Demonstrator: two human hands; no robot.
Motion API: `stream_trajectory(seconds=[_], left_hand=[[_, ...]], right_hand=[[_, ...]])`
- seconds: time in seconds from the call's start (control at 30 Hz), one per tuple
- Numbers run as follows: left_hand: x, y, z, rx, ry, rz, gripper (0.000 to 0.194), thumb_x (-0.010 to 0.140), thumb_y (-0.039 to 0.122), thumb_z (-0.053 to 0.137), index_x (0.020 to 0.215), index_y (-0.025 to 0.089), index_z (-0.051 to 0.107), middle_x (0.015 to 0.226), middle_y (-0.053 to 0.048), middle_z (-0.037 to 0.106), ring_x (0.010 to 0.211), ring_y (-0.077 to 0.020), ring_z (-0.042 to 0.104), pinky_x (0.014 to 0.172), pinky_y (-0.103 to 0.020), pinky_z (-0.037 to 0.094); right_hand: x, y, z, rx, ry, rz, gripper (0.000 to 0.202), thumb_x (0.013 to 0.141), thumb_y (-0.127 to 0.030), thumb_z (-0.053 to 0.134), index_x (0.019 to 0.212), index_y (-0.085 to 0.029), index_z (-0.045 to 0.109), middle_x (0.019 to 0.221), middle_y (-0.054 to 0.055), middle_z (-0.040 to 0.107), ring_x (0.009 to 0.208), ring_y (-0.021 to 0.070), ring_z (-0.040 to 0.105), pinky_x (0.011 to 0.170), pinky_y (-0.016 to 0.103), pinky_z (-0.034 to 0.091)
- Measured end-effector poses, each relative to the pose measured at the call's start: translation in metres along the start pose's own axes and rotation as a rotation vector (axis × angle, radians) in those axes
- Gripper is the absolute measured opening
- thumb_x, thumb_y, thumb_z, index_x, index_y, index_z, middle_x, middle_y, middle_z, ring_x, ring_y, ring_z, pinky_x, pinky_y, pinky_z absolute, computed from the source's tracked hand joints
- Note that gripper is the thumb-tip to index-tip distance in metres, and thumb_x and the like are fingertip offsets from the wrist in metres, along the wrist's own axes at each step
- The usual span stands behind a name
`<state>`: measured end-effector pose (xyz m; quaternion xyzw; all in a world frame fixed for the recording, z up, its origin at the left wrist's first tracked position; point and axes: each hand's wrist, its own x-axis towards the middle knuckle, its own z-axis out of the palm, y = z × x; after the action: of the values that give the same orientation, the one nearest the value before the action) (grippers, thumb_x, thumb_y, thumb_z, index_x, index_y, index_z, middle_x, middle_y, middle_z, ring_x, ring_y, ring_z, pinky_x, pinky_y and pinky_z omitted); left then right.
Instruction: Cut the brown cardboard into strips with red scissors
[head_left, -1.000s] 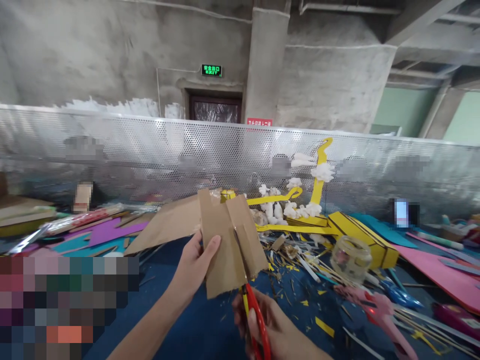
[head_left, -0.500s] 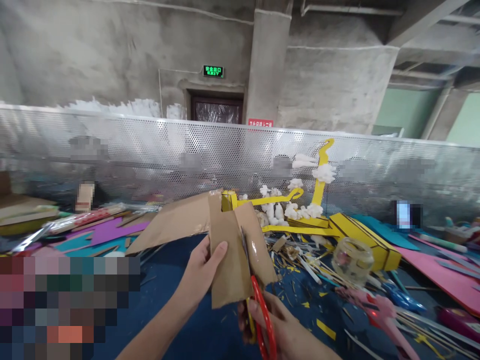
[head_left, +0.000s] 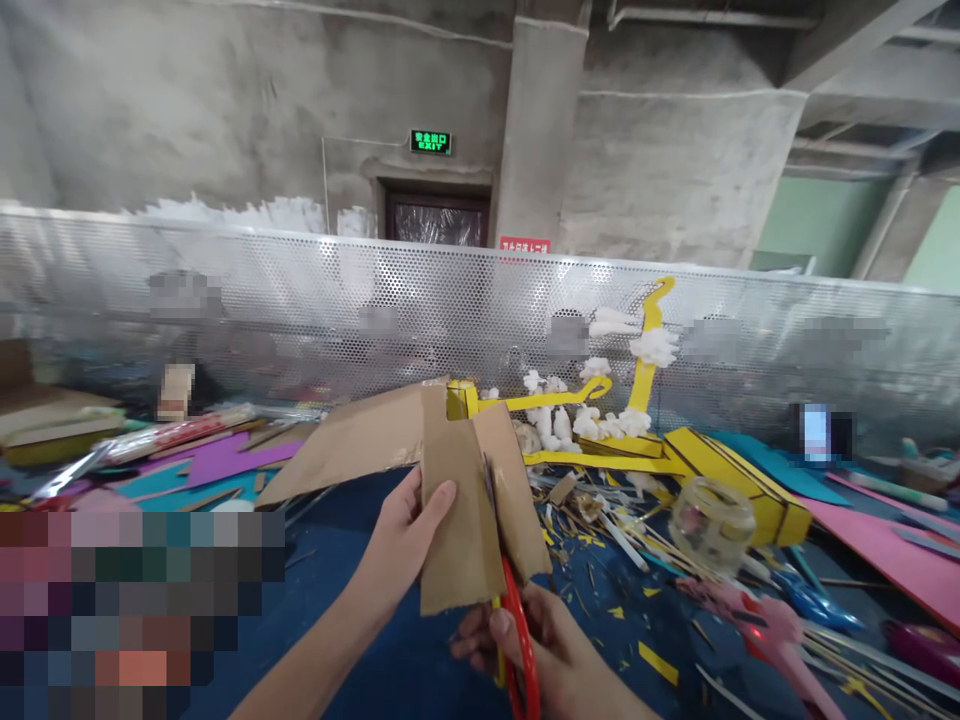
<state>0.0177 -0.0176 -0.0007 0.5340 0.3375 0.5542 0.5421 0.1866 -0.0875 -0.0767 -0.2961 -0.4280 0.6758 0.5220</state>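
My left hand (head_left: 409, 535) pinches a piece of brown cardboard (head_left: 457, 520) at its left edge, thumb on the front face. My right hand (head_left: 529, 640) grips red-handled scissors (head_left: 523, 630) with a yellow inner part, below the cardboard. The scissor blades point up and lie in a long cut between the held strip and a flap of the cardboard (head_left: 514, 490) on its right. Another wide part of cardboard (head_left: 352, 435) stretches out to the left behind my left hand.
A yellow structure with white fluffy tufts (head_left: 656, 348) stands behind. To the right are a glass jar (head_left: 711, 525), a pink glue gun (head_left: 765, 625) and pink sheets (head_left: 892, 550). Scraps litter the blue table (head_left: 337, 620). Purple sheets (head_left: 221, 460) lie left, before a perforated metal screen (head_left: 300, 300).
The scissor handles have drawn closer together, and some fingers of my right hand have spread a little to the left. The right flap has shifted slightly left at its lower end.
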Motion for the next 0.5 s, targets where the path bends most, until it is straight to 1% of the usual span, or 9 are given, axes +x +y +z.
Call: stream_trajectory(seconds=[0.07, 0.2, 0.27, 0.33, 0.4, 0.5], left_hand=[[0.000, 0.001, 0.000, 0.004, -0.001, 0.003, 0.061, 0.084, 0.051, 0.078, 0.133, 0.019, 0.063, 0.127, -0.012, 0.075, 0.102, -0.0301, 0.076, 0.079, -0.034, 0.062], [-0.001, 0.003, 0.000, 0.015, 0.002, 0.018, 0.058, 0.085, 0.049, 0.077, 0.132, 0.019, 0.064, 0.125, -0.012, 0.077, 0.102, -0.0301, 0.076, 0.084, -0.036, 0.062], [-0.002, 0.005, 0.001, 0.021, 0.008, 0.017, 0.058, 0.083, 0.050, 0.078, 0.131, 0.019, 0.065, 0.123, -0.012, 0.077, 0.101, -0.0308, 0.076, 0.083, -0.037, 0.062], [-0.003, 0.005, 0.002, 0.028, 0.000, 0.017, 0.059, 0.082, 0.051, 0.079, 0.130, 0.019, 0.066, 0.122, -0.012, 0.078, 0.101, -0.0314, 0.076, 0.081, -0.036, 0.062], [-0.003, 0.004, 0.003, 0.041, -0.014, 0.019, 0.058, 0.083, 0.050, 0.078, 0.130, 0.019, 0.066, 0.122, -0.012, 0.077, 0.102, -0.0314, 0.076, 0.081, -0.036, 0.062], [-0.003, 0.001, 0.002, 0.044, -0.041, 0.021, 0.057, 0.086, 0.049, 0.076, 0.132, 0.020, 0.064, 0.127, -0.013, 0.075, 0.103, -0.0310, 0.075, 0.082, -0.037, 0.061]], right_hand=[[0.000, 0.000, 0.001, 0.004, 0.005, 0.002, 0.051, 0.077, -0.058, 0.086, 0.095, -0.014, 0.067, 0.096, 0.012, 0.080, 0.087, 0.0219, 0.079, 0.077, 0.031, 0.059], [0.002, 0.000, 0.001, 0.020, -0.010, -0.002, 0.052, 0.075, -0.058, 0.087, 0.093, -0.014, 0.065, 0.092, 0.011, 0.079, 0.080, 0.0206, 0.079, 0.071, 0.029, 0.058], [0.003, 0.002, 0.000, 0.014, -0.010, 0.016, 0.054, 0.073, -0.060, 0.088, 0.092, -0.015, 0.064, 0.089, 0.009, 0.078, 0.076, 0.0205, 0.078, 0.069, 0.030, 0.057], [0.001, 0.003, -0.003, 0.006, 0.004, 0.047, 0.057, 0.071, -0.063, 0.087, 0.095, -0.017, 0.065, 0.091, 0.008, 0.077, 0.079, 0.0223, 0.077, 0.070, 0.033, 0.059], [-0.001, 0.005, -0.008, 0.006, 0.018, 0.080, 0.059, 0.069, -0.066, 0.087, 0.101, -0.021, 0.066, 0.095, 0.007, 0.076, 0.086, 0.0245, 0.076, 0.072, 0.036, 0.060], [-0.004, 0.008, -0.018, 0.008, 0.016, 0.114, 0.057, 0.069, -0.067, 0.086, 0.103, -0.024, 0.069, 0.093, 0.006, 0.075, 0.091, 0.0256, 0.075, 0.075, 0.038, 0.060]])
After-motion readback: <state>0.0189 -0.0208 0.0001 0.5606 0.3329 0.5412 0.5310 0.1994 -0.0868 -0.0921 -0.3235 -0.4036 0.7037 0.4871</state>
